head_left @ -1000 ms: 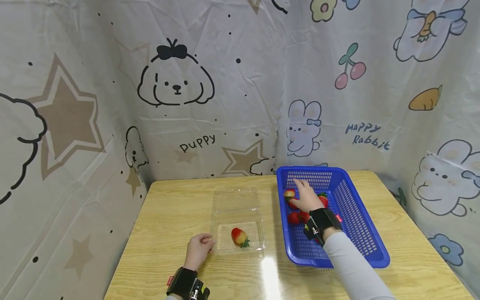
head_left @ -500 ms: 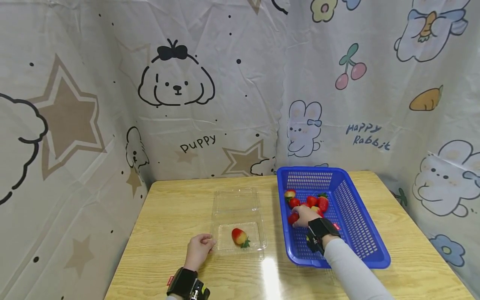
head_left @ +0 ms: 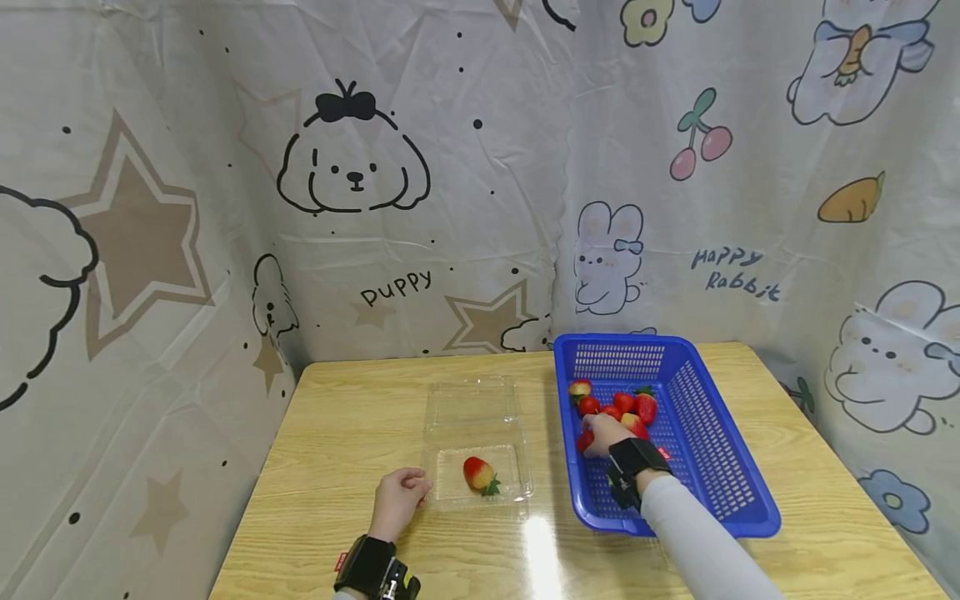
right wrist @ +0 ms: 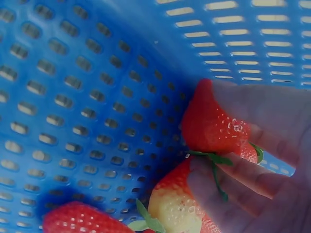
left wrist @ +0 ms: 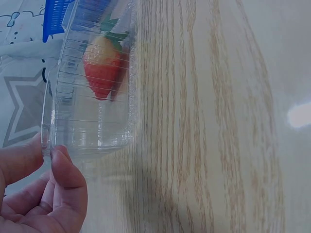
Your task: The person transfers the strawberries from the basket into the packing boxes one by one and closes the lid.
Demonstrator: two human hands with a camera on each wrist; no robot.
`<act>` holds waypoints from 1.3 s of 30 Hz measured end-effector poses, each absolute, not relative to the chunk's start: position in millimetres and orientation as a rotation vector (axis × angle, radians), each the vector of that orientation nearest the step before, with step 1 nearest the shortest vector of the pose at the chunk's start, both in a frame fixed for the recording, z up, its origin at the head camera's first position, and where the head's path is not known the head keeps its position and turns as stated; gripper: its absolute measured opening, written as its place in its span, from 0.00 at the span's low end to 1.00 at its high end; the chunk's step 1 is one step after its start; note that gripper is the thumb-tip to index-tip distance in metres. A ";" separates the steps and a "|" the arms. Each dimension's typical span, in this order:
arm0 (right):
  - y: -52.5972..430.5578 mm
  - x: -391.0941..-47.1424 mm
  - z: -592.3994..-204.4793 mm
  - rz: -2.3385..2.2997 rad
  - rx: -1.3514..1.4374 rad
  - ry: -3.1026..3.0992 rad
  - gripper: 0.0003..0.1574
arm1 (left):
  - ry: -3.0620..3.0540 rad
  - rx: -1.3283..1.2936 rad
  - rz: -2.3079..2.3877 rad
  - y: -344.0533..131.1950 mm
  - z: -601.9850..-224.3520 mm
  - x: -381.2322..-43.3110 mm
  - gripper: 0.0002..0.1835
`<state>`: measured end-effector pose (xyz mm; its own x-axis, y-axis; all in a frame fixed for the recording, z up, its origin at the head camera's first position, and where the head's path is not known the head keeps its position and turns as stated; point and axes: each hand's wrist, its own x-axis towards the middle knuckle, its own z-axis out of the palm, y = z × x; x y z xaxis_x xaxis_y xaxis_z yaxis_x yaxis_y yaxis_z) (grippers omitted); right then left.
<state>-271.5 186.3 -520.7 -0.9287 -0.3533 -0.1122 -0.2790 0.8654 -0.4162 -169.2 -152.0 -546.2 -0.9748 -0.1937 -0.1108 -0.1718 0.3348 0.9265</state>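
In the head view my left hand [head_left: 397,503] pinches the near left rim of a clear plastic clamshell box [head_left: 472,433], whose lid lies folded back. One red and pale yellow strawberry [head_left: 478,473] lies inside that box, and it shows again as a strawberry [left wrist: 103,63] through the box wall in the left wrist view. My right hand [head_left: 607,435] is down in the blue plastic basket [head_left: 720,500]. Between its thumb and fingers it grips a red strawberry [right wrist: 211,124] by the basket wall. Another pale-sided strawberry [right wrist: 175,208] lies against the fingers.
Several more strawberries [head_left: 646,408] lie in the left part of the basket, around my right hand. Box and basket stand side by side on a wooden table [head_left: 345,425]. A printed curtain [head_left: 420,167] hangs behind and at both sides.
My right hand has come nearer from the far end of the basket to the strawberry at the left wall and now grips it. My left hand stays on the box rim.
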 end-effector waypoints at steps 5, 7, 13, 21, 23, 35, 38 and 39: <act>186.0 -271.4 -523.6 -0.631 -0.486 2.866 0.19 | -2.555 0.352 -1.761 -152.6 -547.2 -169.4 0.13; 186.6 -271.2 -525.2 -0.637 -0.498 2.879 0.19 | -2.556 0.353 -1.761 -152.9 -548.0 -169.6 0.13; 186.3 -268.2 -521.1 -0.646 -0.482 2.868 0.18 | -2.556 0.348 -1.759 -152.9 -549.0 -169.3 0.13; 190.4 -266.5 -484.6 -0.591 -0.324 2.782 0.16 | -2.549 0.338 -1.764 -152.7 -549.1 -169.7 0.13; 191.3 -269.2 -472.3 -0.581 -0.281 2.775 0.16 | -2.549 0.330 -1.761 -153.2 -548.8 -169.6 0.13; 171.2 -276.5 -401.6 -0.654 -0.420 2.843 0.20 | -2.540 0.346 -1.775 -153.4 -551.1 -170.5 0.13; 158.0 -272.6 -393.8 -0.707 -0.585 2.899 0.20 | -2.538 0.345 -1.777 -153.2 -551.0 -170.8 0.13; 153.2 -270.9 -392.6 -0.728 -0.620 2.917 0.20 | -2.535 0.350 -1.781 -153.0 -550.7 -170.9 0.13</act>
<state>-270.9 153.2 -392.6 -0.9159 -0.4005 0.0272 -0.3663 0.8061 -0.4648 -170.9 -153.0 -550.7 -0.9746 -0.1959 -0.1088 -0.1688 0.3225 0.9314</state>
